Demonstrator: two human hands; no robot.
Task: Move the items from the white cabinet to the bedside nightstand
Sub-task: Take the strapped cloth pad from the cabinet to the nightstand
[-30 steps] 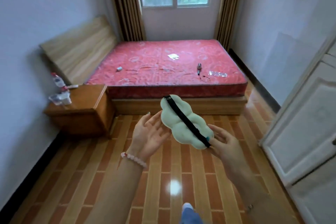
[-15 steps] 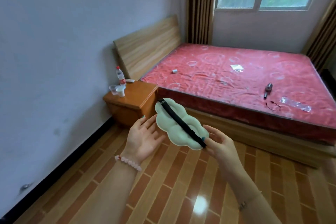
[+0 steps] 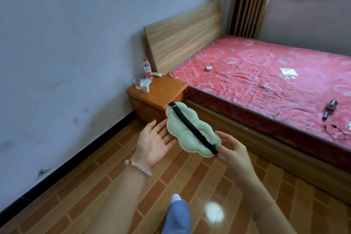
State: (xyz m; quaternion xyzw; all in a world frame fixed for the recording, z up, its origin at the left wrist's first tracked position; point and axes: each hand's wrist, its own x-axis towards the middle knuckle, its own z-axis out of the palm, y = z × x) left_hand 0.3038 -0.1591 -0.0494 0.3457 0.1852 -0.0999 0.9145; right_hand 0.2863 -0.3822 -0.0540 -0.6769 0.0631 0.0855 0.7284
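A pale green sleep mask point(image 3: 187, 130) with a lumpy, cloud-like outline is held in the air, its padded back facing up. A black elastic strap point(image 3: 191, 127) runs along its length from 11 o'clock to 5 o'clock, with a small buckle at the far end. At 11 o'clock beyond the mask stands the orange-brown wooden nightstand point(image 3: 165, 89), set in the corner between the wall and the bed, its top partly bare.
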